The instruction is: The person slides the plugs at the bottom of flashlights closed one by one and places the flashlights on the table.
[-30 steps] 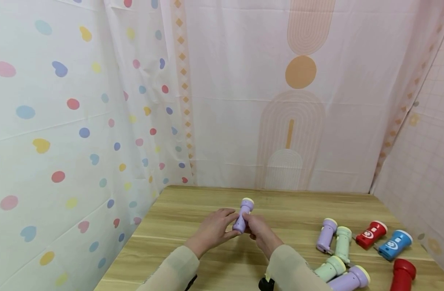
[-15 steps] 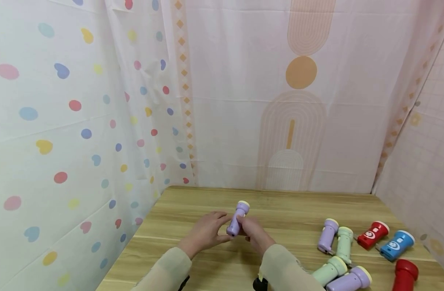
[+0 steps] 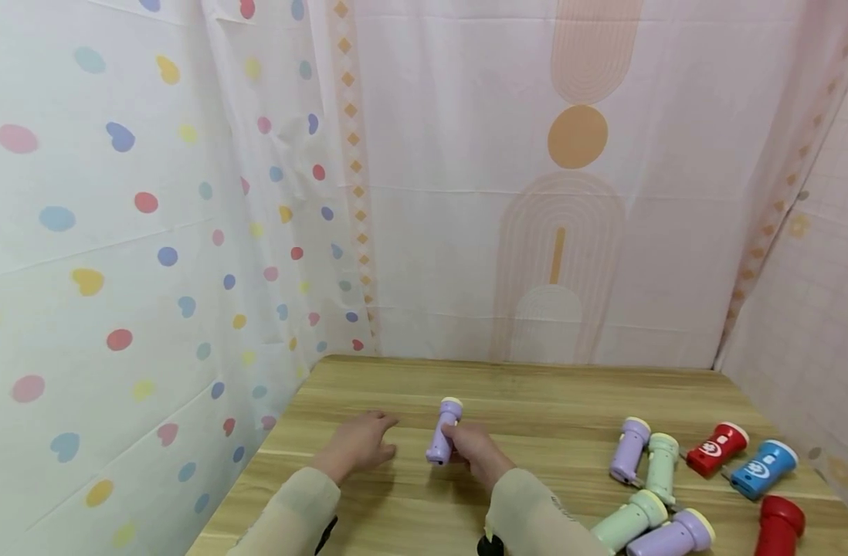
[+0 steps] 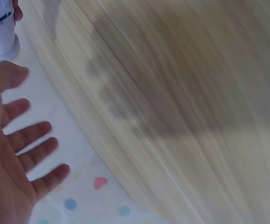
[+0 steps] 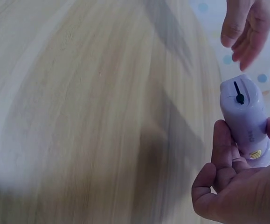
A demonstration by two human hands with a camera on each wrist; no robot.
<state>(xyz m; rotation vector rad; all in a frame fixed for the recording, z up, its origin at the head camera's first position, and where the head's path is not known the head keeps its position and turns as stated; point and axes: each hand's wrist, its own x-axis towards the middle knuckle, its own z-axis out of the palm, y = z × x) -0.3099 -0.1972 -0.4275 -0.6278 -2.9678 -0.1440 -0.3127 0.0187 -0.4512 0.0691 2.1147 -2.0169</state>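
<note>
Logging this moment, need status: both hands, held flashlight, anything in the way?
Right hand: fingers round purple flashlight, held above table. Left hand: empty, apart from it. No obstruction seen near it; other flashlights off to the right.

A lilac flashlight (image 3: pixel 441 440) is held in the right hand (image 3: pixel 481 452), pale yellow rim (image 3: pixel 452 400) foremost.

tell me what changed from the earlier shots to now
The left grip has drawn away leftward from the held purple flashlight. That flashlight has moved left and lower in the head view. Unchanged: the right grip holds it, and the other flashlights lie on the table.
</note>
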